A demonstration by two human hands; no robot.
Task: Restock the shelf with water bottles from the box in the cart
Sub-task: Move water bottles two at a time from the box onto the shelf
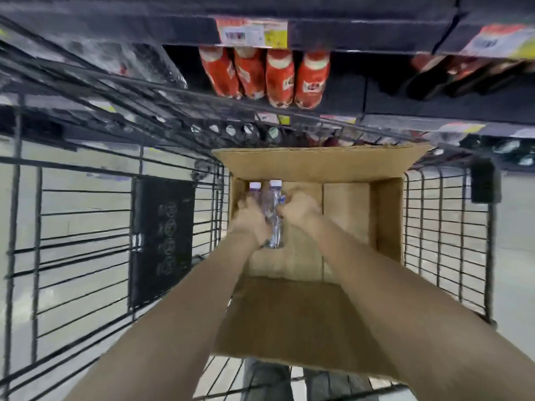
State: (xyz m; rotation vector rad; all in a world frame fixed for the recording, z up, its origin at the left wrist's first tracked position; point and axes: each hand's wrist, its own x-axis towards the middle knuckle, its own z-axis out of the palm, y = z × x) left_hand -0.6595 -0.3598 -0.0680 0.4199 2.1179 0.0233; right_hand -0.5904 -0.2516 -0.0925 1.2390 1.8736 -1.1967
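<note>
L hand (250,219) grips left bottle (255,191), R hand (298,209) prob grips right bottle (273,211) (blurry), both in box (388,215).

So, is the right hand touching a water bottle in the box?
Touching. Head view: the right hand curls its fingers round the right water bottle, no gap; the left hand grips the left bottle.
</note>
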